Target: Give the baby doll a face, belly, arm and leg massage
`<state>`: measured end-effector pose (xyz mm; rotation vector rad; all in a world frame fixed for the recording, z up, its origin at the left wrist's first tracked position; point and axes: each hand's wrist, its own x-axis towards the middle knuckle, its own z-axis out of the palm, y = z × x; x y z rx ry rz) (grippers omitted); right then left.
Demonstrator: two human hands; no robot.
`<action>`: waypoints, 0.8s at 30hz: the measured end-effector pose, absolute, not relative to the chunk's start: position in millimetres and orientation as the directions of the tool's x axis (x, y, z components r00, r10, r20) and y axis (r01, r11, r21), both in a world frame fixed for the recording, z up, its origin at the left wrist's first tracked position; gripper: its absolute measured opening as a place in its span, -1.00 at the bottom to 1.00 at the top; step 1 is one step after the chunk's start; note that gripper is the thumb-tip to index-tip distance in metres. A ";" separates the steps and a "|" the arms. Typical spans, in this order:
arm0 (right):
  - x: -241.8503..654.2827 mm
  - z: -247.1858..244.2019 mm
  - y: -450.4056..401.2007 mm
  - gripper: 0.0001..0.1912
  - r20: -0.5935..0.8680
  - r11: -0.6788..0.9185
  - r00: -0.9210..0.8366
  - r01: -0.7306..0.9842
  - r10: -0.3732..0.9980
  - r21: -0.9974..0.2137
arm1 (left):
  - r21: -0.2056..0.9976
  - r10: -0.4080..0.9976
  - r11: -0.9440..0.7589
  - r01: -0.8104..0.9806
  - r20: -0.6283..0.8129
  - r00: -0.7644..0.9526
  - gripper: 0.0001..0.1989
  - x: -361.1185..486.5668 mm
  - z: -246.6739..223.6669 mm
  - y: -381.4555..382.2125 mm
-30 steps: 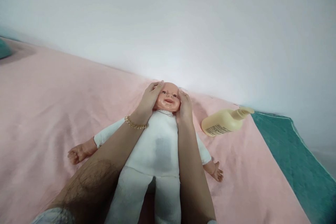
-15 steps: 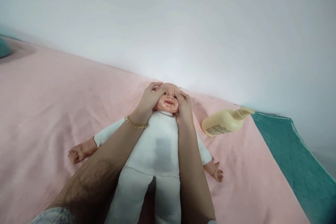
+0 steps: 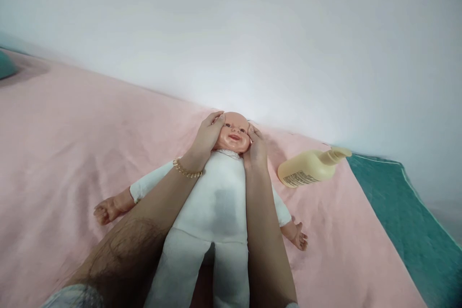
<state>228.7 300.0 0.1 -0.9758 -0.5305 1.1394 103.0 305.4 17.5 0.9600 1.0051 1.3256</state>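
Viewed from here, the doll (image 3: 225, 187) lies face-up between the forearms (image 3: 262, 216). The left hand (image 3: 208, 134) and right hand (image 3: 257, 147) clasp opposite sides of its head (image 3: 234, 120). Both thumbs (image 3: 218, 124) have shifted outward from brow toward temples; one outward stroke appears complete.

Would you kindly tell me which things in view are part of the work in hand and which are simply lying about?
In use:
doll, lying face up
left hand, against one side of its head
right hand, against the other side
pink cloth, beneath the doll

Apparently just lying about:
yellow pump bottle, untouched
green item at the left edge, too cut off to identify
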 end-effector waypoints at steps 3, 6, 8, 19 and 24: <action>230.7 -1.5 301.7 -0.84 -0.129 0.090 0.365 -0.527 0.922 -0.845 | 0.957 0.999 0.019 -0.290 -0.027 -0.022 -0.73 102.9 16.3 306.7; 229.7 -1.8 301.4 -0.86 -0.125 0.098 0.362 -0.539 0.924 -0.837 | 0.958 1.000 -0.002 -0.286 -0.005 -0.023 -0.74 103.3 16.1 306.0; 227.0 -0.2 299.3 -0.83 -0.104 0.102 0.344 -0.531 0.933 -0.841 | 0.958 1.000 -0.005 -0.287 0.002 -0.013 -0.70 103.9 16.4 304.6; 221.3 9.9 290.1 -0.63 -0.065 0.044 0.254 -0.401 0.965 -0.915 | 0.983 0.998 0.063 -0.171 -0.061 0.012 -0.52 101.3 25.4 295.1; 221.6 8.7 291.4 -0.69 -0.088 0.035 0.266 -0.425 0.960 -0.905 | 0.985 1.000 0.011 -0.175 -0.013 -0.009 -0.57 103.0 17.5 300.8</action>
